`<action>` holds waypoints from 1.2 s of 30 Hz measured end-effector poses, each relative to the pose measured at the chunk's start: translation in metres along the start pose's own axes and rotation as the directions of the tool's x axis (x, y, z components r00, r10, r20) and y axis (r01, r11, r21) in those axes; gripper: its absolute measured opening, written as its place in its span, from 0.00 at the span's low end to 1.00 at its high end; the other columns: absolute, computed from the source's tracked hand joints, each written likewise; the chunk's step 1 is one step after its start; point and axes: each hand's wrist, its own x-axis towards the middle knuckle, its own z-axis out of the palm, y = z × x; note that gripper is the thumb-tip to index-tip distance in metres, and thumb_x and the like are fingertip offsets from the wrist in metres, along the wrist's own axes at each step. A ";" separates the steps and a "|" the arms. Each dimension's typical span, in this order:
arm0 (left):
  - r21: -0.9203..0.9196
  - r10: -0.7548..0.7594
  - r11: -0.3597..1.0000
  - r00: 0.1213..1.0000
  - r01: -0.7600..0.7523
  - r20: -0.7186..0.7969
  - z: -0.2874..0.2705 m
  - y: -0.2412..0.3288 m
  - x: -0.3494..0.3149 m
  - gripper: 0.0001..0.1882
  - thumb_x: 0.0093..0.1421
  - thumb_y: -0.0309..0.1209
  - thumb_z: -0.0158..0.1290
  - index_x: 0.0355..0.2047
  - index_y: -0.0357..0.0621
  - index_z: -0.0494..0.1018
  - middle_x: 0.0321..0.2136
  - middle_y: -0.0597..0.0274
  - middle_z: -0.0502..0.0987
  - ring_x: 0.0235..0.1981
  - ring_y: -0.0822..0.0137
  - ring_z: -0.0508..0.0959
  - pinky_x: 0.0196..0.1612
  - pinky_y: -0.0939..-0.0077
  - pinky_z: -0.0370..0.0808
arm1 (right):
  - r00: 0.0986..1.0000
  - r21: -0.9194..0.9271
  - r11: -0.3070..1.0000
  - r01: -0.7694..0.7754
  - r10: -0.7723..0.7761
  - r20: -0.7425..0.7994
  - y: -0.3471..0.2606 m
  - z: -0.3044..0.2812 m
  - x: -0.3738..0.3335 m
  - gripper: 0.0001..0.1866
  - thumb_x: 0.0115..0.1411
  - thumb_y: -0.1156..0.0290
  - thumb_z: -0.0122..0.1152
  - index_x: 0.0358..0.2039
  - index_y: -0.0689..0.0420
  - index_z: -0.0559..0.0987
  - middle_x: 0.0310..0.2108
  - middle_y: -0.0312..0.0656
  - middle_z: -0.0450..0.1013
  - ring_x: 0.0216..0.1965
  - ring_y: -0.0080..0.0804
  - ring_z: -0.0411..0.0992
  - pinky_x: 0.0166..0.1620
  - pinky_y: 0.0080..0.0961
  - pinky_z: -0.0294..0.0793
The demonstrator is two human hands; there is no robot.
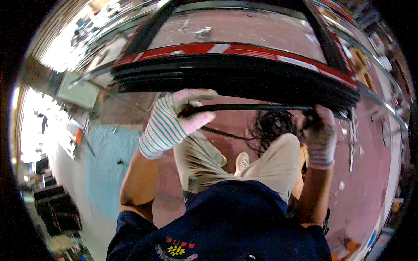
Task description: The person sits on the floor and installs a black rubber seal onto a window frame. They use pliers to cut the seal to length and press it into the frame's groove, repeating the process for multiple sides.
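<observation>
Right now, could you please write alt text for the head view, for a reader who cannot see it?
A black strip runs from a person's left grip to the right grip, both in striped gloves. Beyond it is a stack of long black bars; lower down shows a black tangle.

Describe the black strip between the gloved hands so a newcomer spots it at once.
Find the broad black stack beneath the red bar. Just below it in the picture, a slim black strip runs almost level between the left hand and the right hand. Unlike the bulky stack above and the looping black tangle beneath, it is a single, nearly straight length.
</observation>
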 end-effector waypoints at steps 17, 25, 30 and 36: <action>-0.009 0.038 0.999 0.911 -0.046 -0.410 -0.293 -0.189 0.007 0.17 0.58 0.42 0.57 0.39 0.42 0.74 0.31 0.64 0.78 0.18 0.80 0.69 0.19 0.86 0.61 | 0.974 -0.030 0.974 0.226 -0.225 0.032 0.008 -0.012 0.018 0.11 0.56 0.60 0.55 0.32 0.55 0.74 0.33 0.37 0.71 0.35 0.28 0.69 0.40 0.26 0.73; 0.056 0.117 0.993 0.944 -0.105 -0.309 -0.246 -0.162 0.009 0.21 0.57 0.49 0.56 0.35 0.43 0.75 0.22 0.74 0.70 0.20 0.81 0.63 0.22 0.84 0.61 | 0.991 -0.082 0.990 0.117 -0.122 -0.056 0.010 0.031 0.000 0.15 0.57 0.55 0.51 0.30 0.55 0.74 0.18 0.36 0.68 0.19 0.33 0.64 0.39 0.43 0.70; 0.127 0.054 0.992 0.959 -0.019 -0.277 -0.234 -0.154 0.011 0.26 0.59 0.56 0.51 0.35 0.41 0.75 0.23 0.74 0.69 0.22 0.80 0.64 0.24 0.81 0.62 | 0.969 -0.137 0.967 0.213 -0.227 -0.094 0.015 0.025 0.001 0.13 0.55 0.59 0.54 0.29 0.56 0.74 0.23 0.36 0.69 0.25 0.29 0.67 0.35 0.32 0.72; -0.018 -0.067 0.998 0.948 0.065 -0.312 -0.212 -0.135 0.003 0.24 0.58 0.53 0.52 0.37 0.42 0.75 0.24 0.73 0.71 0.26 0.80 0.68 0.27 0.84 0.65 | 0.961 -0.275 0.922 0.271 -0.275 0.024 0.022 0.045 -0.014 0.13 0.54 0.60 0.55 0.31 0.57 0.74 0.32 0.38 0.69 0.29 0.31 0.70 0.37 0.31 0.74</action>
